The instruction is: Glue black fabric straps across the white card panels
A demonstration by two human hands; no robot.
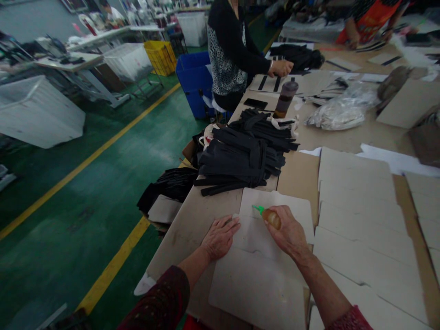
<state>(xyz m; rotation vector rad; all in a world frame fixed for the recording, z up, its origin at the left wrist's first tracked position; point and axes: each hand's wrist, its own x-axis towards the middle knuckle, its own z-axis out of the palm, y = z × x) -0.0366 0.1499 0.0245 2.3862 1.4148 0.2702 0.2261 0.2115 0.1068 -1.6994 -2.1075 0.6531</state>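
Observation:
In my right hand [290,233] is a small squeeze bottle [272,219] of amber liquid, its green nozzle pointing left over a pale grey board [264,236]. The fingers wrap round the bottle. My left hand [221,236] lies flat, fingers stretched out, at the left edge of that board. A second pale board [257,286] overlaps it on the side nearer to me. Just beyond the boards sits a tied bundle of black strips [237,156].
Rows of overlapping boards [364,229] cover the right side of the table. Farther back stand a dark drink bottle [286,98], a phone [255,104] and a clear plastic bag [343,110]. A co-worker [228,50] works at the far left edge; a box [165,208] stands below.

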